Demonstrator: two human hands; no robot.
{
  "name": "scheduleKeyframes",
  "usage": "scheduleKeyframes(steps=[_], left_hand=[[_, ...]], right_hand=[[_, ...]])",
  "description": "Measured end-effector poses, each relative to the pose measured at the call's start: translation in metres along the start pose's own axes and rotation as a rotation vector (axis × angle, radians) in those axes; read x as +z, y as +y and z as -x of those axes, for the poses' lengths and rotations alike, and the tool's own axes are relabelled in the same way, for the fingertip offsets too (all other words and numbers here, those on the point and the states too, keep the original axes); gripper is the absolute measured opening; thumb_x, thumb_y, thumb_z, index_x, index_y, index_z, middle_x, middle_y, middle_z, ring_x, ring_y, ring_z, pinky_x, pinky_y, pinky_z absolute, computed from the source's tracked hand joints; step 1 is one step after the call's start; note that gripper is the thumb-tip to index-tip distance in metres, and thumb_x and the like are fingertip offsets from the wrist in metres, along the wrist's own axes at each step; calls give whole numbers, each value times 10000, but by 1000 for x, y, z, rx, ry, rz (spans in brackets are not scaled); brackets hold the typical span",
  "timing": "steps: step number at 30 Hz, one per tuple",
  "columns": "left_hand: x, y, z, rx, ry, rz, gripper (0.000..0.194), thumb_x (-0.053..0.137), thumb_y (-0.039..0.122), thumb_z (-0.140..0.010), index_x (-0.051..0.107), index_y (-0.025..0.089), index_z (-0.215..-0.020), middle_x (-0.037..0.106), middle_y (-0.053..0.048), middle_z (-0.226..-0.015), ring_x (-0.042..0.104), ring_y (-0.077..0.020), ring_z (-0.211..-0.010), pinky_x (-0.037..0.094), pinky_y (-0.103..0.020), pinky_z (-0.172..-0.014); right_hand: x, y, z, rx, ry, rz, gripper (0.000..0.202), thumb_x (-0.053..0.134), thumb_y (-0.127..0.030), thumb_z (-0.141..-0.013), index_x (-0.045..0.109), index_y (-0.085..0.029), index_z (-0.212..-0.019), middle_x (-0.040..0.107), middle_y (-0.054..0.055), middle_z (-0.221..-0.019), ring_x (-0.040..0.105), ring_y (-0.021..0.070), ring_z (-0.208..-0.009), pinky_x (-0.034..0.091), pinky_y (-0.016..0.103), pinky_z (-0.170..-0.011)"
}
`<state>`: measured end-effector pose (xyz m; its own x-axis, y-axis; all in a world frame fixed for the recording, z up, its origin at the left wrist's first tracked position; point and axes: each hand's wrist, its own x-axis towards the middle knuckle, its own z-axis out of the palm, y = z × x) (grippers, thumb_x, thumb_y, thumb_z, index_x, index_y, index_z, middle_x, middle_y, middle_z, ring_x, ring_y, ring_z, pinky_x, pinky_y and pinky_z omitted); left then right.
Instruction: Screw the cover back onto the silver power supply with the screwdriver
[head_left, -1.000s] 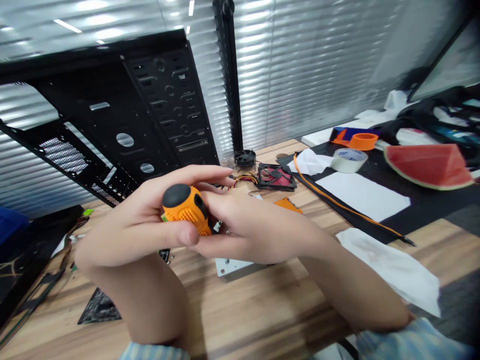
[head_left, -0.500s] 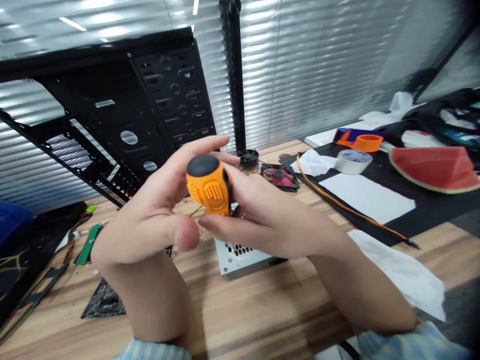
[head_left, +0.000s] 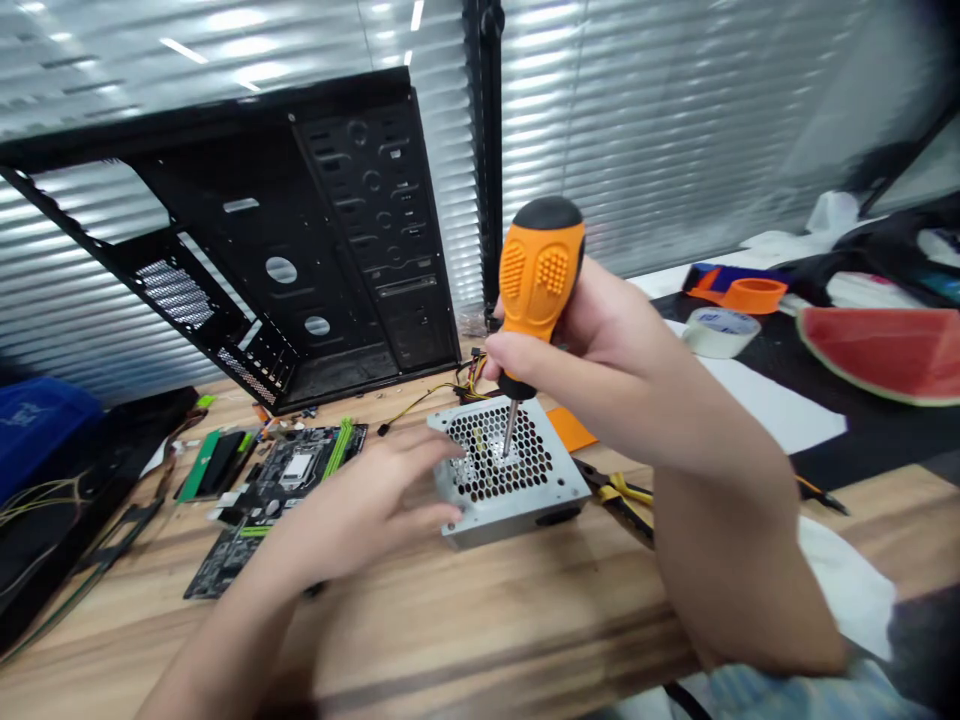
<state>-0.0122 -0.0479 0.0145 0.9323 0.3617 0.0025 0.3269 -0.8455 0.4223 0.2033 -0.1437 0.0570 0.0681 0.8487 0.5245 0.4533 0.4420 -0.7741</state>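
Observation:
My right hand (head_left: 592,330) grips an orange screwdriver (head_left: 541,275) with a black cap, its shaft pointing down. The tip appears over the honeycomb grille of a grey computer power supply (head_left: 517,515); whether it touches the metal I cannot tell. My left hand (head_left: 390,490) rests fingers apart at the left side of that unit, thumb near its front corner. Behind the left forearm lies a black motherboard (head_left: 315,445) with green slots. Yellow-handled pliers (head_left: 626,488) lie to the right of the power supply, partly behind my right arm.
An empty black computer case (head_left: 360,250) stands at the back left. Cables (head_left: 427,395) lie behind the power supply. On the right are clear tape (head_left: 720,332), an orange ring (head_left: 754,295), paper (head_left: 787,405) and a watermelon-shaped piece (head_left: 885,350). A blue bin (head_left: 45,420) sits far left.
The screwdriver was upright between both hands. My right hand now holds it alone, over the power supply grille, and my left hand has come down beside the power supply.

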Motion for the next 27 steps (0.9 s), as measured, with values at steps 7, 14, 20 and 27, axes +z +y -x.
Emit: scheduleKeyframes(steps=[7, 14, 20, 27], left_hand=[[25, -23, 12, -20, -14, -59, 1068, 763, 669, -665, 292, 261, -1532, 320, -172, -1580, 304, -412, -1449, 330, -595, -1159], [45, -54, -3, -81, -26, -40, 1499, 784, 776, -492, -73, 196, -1577, -13, -249, -1640, 17, -500, -1495, 186, -715, -1155], [50, -63, -6, -45, -17, 22, 1559, 813, 759, -446, -102, 191, -1573, -59, -251, -1638, 7, -505, -1493, 172, -716, -1160], [55, -69, -8, -43, -6, 99, 1585, 826, 751, -429, -124, 198, -1571, -93, -228, -1640, 0, -488, -1499, 159, -679, -1191]], right_hand=[[24, 4, 4, 26, -101, -163, 163, 610, -256, -855, 521, -218, -986, 594, -13, -876, 562, 137, -770, 479, 262, -650], [46, 9, 6, 73, -103, -160, 168, 613, -225, -825, 516, -204, -961, 583, -16, -852, 545, 137, -768, 452, 260, -653], [53, 9, 4, 121, -142, -148, 146, 582, -190, -823, 525, -197, -957, 611, -11, -853, 566, 137, -756, 459, 266, -653], [53, 13, 6, 123, -116, -166, 134, 595, -201, -847, 531, -200, -964, 625, -1, -877, 589, 146, -780, 482, 280, -667]])
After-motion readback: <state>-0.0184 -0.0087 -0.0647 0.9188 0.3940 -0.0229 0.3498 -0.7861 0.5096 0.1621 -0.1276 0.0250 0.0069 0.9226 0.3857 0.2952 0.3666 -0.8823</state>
